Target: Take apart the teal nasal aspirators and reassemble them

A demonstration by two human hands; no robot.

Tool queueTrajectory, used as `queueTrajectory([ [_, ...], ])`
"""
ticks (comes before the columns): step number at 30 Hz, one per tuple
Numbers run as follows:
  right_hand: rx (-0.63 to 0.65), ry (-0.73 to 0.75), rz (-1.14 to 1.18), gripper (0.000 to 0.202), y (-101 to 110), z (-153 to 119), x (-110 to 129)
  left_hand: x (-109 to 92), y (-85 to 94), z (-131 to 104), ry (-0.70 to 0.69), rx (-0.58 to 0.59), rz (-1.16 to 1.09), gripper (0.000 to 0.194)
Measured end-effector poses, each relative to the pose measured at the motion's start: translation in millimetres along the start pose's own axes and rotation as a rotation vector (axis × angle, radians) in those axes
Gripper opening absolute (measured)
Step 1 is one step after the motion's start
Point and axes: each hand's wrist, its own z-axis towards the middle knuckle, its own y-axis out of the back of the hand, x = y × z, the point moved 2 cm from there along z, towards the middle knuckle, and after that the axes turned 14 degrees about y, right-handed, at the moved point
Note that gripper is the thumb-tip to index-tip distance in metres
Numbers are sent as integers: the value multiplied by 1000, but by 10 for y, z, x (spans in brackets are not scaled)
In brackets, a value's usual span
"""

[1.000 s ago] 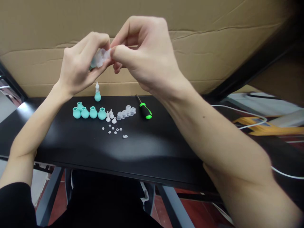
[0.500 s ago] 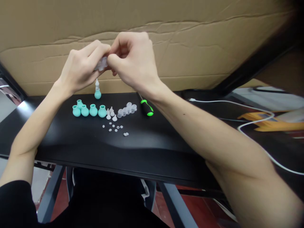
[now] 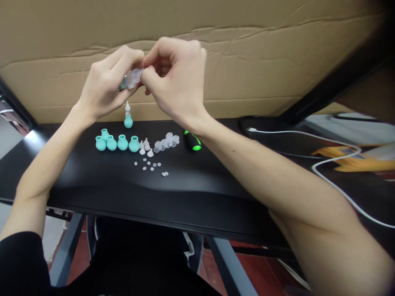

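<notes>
Behind the teal bulbs (image 3: 122, 142), the left hand (image 3: 106, 84) gripped a clear piece (image 3: 133, 78) above the table; the right hand's (image 3: 177, 78) fingertips pinched closely at its end.

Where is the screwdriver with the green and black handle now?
In the head view, the screwdriver lies on the black table, just right of the clear plastic cups, partly hidden by the right hand and forearm.

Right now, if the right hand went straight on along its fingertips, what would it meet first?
Likely the clear part at the right hand's fingertips, then the left hand around that part. Fingers hide the contact, so depth there is unclear.
</notes>
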Motion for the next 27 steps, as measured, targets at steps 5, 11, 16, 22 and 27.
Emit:
queueTrajectory([
  [5,28,15,4,61,-35,5,-29,10,4,-5,14,-30,21,25],
  [11,-63,1,453,56,-4,-16,-71,28,30,-14,34,-72,29,36],
  [16,-91,28,617,53,-111,-18,-187,25,54,-29,41,-1,61,57],
  [22,-135,-14,597,37,-78,-21,-90,21,89,-32,35,-12,89,71],
  [27,78,70,180,49,148,-26,49,68,75,-27,3,-26,79,56],
])
